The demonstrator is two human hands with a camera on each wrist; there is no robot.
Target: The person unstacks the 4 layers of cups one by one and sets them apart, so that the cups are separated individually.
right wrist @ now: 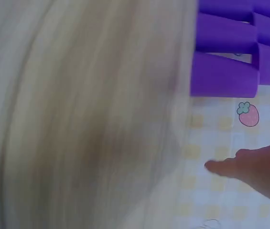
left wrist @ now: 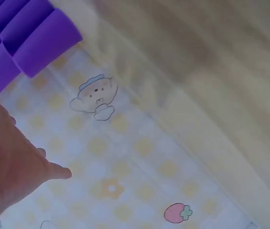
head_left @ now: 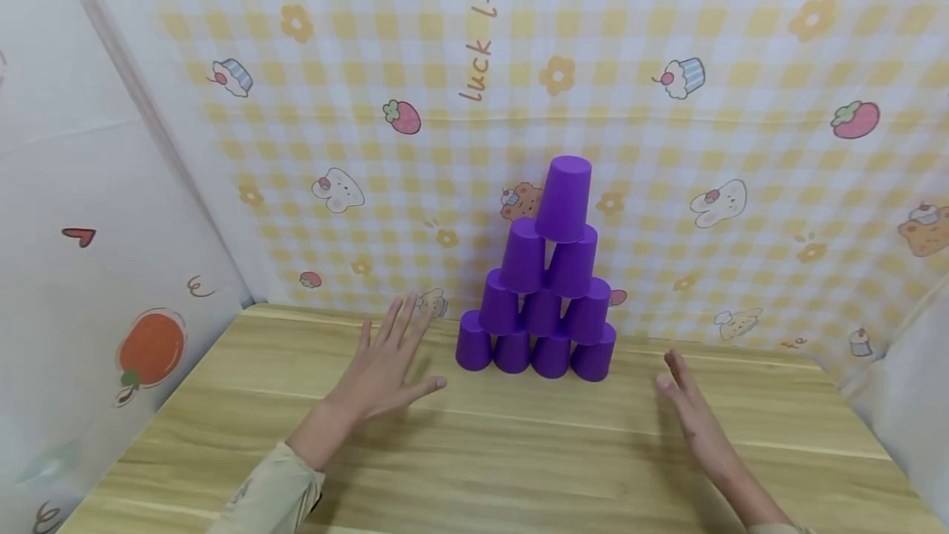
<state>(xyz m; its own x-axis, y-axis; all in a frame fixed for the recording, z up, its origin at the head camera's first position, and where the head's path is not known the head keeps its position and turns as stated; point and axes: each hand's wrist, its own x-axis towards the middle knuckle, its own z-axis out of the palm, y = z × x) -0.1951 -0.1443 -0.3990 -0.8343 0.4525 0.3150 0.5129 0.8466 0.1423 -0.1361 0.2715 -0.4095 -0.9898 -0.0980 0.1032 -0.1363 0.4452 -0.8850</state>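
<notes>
A pyramid of purple cups (head_left: 544, 278), stacked upside down, stands on the wooden table (head_left: 482, 452) near the patterned back wall. Its bottom row has several cups, and a single cup (head_left: 565, 198) tops it. My left hand (head_left: 389, 365) hovers left of the pyramid with fingers spread and straight, holding nothing. To the pyramid's right, my right hand (head_left: 685, 402) is held edge-on with straight fingers, also holding nothing. The left wrist view shows the pyramid's cups (left wrist: 25, 40) beside my left hand (left wrist: 10, 162). In the right wrist view, cups (right wrist: 230, 52) lie beyond my right hand (right wrist: 254, 171).
A yellow checked cloth (head_left: 667, 105) with cartoon prints hangs right behind the pyramid. A white printed panel (head_left: 96, 213) closes the left side, and pale fabric (head_left: 904, 402) sits at the right edge of the table.
</notes>
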